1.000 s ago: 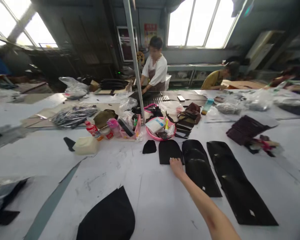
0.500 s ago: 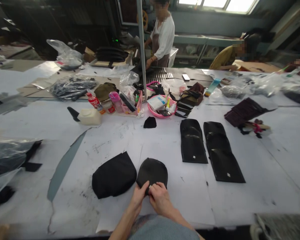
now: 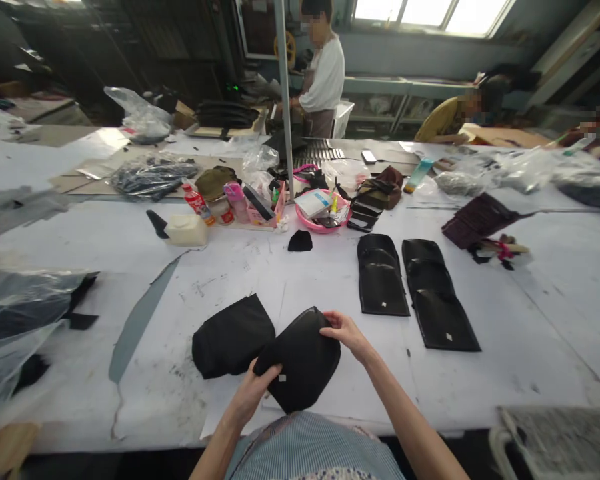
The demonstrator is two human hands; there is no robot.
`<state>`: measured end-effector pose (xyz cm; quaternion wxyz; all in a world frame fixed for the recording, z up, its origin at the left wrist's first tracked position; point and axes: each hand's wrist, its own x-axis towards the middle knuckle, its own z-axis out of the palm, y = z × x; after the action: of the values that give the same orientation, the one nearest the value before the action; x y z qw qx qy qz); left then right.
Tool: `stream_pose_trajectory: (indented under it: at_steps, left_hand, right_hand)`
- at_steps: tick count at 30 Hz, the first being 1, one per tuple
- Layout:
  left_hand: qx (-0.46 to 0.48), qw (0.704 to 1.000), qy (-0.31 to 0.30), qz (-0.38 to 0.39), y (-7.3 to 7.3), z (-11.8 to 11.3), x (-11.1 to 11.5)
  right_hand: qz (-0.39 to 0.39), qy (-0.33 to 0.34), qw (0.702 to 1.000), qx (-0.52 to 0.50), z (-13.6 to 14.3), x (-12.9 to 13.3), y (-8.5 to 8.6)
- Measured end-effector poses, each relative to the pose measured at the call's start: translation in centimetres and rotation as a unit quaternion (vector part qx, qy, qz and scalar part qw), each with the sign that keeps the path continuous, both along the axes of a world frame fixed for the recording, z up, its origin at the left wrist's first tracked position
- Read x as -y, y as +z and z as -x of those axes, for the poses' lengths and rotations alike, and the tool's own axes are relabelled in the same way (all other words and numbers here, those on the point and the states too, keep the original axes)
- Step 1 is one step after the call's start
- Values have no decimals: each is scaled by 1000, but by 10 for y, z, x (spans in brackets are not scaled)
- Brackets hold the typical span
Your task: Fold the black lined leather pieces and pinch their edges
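Holding black panel (image 3: 305, 363) at its edges; left hand (image 3: 265, 375), right hand (image 3: 336, 329) clamped on it | white desk (image 3: 330, 283) open rightward

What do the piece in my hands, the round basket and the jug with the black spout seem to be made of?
The black piece: probably leather or coated fabric, smooth with a faint sheen, and bending between the left hand and right hand.
The pink basket: likely glossy moulded plastic, judging by its even colour.
The cream jug: apparently translucent plastic, with a soft, waxy look.
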<state>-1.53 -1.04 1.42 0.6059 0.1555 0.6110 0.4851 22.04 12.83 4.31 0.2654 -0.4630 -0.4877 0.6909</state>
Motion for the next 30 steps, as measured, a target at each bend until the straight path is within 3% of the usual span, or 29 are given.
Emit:
stream_pose_trajectory:
  at_steps: [4,7,10,16,22,27,30]
  left_hand:
    - [30,997,63,-22,3,8,9]
    - [94,987,126,-40,11,6,11]
    - [120,978,161,-49,20,4,12]
    - [98,979,166,-63,23,7,17]
    - [90,980,171,-53,24,7,17]
    - [100,980,170,-34,25,5,14]
    - [109,980,164,-24,25,8,12]
  right_hand:
    - [36,29,998,-52,4,16,22]
    - [34,46,997,-58,6,33,28]
    - [20,15,998,-60,10,48,24]
    - [20,-127,992,-20,15,68,17]
    - [97,-139,979,-110,13,78,11]
    - [195,-137,952,-191,11,89,-3]
    - [208,-134,944,-218,6,95,-10]
